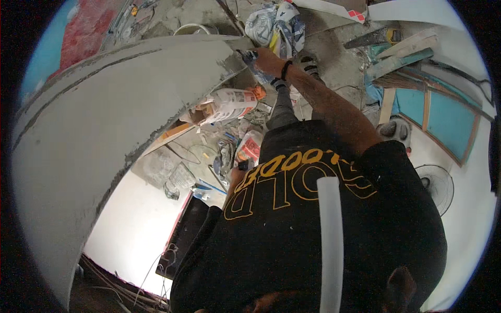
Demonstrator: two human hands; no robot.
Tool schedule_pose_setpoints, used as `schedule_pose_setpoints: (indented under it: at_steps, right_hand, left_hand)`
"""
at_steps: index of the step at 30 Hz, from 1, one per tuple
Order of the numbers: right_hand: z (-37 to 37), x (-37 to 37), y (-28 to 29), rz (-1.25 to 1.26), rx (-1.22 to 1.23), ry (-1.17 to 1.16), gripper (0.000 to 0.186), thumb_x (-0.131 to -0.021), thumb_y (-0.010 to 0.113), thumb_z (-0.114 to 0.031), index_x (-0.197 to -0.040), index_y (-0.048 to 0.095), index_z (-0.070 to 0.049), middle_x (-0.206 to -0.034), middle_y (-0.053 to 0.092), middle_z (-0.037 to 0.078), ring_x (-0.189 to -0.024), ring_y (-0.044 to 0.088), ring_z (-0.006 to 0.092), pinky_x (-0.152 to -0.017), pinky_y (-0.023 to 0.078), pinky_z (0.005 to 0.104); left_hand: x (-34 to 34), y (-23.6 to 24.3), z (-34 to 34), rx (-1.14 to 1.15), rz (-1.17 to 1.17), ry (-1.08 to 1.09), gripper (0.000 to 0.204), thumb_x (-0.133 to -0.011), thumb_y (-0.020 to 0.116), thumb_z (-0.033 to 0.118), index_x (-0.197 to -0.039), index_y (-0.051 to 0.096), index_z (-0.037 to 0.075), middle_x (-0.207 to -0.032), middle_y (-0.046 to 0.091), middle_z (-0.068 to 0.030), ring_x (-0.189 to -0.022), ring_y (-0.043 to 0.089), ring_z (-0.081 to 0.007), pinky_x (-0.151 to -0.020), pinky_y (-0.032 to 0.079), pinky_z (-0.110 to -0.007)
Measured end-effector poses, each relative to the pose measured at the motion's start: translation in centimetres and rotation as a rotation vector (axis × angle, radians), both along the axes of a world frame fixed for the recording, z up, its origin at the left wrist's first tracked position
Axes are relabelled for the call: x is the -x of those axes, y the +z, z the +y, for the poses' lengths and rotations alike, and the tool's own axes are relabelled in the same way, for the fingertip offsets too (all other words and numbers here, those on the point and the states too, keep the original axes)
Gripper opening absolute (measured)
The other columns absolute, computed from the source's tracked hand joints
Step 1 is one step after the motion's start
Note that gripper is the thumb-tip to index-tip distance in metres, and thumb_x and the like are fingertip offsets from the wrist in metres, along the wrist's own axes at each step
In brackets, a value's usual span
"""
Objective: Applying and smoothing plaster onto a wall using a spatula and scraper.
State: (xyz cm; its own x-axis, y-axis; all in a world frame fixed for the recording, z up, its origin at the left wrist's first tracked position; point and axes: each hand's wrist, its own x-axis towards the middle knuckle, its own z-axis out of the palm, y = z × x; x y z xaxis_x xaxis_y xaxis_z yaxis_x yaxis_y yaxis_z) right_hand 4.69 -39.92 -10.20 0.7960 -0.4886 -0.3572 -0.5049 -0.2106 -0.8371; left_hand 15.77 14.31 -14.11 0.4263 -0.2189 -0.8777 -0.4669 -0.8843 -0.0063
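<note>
Gripping the flat tool (250, 58) calls for a firm but relaxed hold, and your right hand (269, 62) has its fingers curled closed around it, with no visible slack. The tool is at the far end of the grey coated surface (125, 96), against the rough, darker patch near the corner, with your arm stretched well out toward it. Expect it to be light, with a thin, fairly stiff blade that may flex a little at its edge; grey smears on it suggest that it could turn slippery. Take hold at the handle end, close to the blade, so that the wrist sets the angle, and keep fingers off the edge. The coating looks soft enough to mark, so a tilted corner could gouge it. Your left hand (235, 177) is low, partly hidden by your black shirt (308, 224), beside a small dark object (243, 165); you cannot tell from this view whether it holds it. A white bag (229, 101) lies below the surface's ragged edge.
</note>
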Motion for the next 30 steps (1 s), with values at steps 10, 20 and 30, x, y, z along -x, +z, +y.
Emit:
schedule_pose_setpoints:
  at_steps: [10,20,30]
  right_hand:
    - [1.3,-2.9,0.5,-0.07,-0.004,-0.225,0.047,-0.072,0.049,-0.007,-0.118,0.046,0.002,-0.103,0.056,0.023,-0.093,0.056,0.0329,-0.082,0.044,0.0414]
    - [3.7,-3.0,6.9,-0.057,0.207,-0.131,0.044,-0.073,0.048,-0.005,-0.116,0.043,0.002,-0.109,0.048,0.02,-0.102,0.049,0.0351,-0.086,0.042,0.0422]
    - [-0.3,-1.2,3.4,0.051,-0.012,-0.324,0.044,-0.072,0.044,-0.001,-0.115,0.047,0.0,-0.105,0.054,0.023,-0.097,0.053,0.036,-0.083,0.043,0.0395]
  left_hand:
    - [-15.0,5.7,-9.2,0.039,-0.134,0.097,0.026,-0.063,0.069,0.017,-0.083,0.061,0.001,-0.074,0.063,-0.0143,-0.068,0.061,-0.0286,-0.061,0.046,-0.037]
    - [-14.9,6.7,-12.8,0.001,0.039,0.068,0.026,-0.064,0.072,0.016,-0.081,0.06,0.001,-0.069,0.061,-0.0102,-0.06,0.058,-0.0208,-0.054,0.044,-0.034]
    - [-17.4,5.9,-13.9,0.032,0.052,0.021,0.032,-0.06,0.074,0.02,-0.082,0.061,0.001,-0.074,0.062,-0.0138,-0.065,0.06,-0.0251,-0.059,0.045,-0.036]
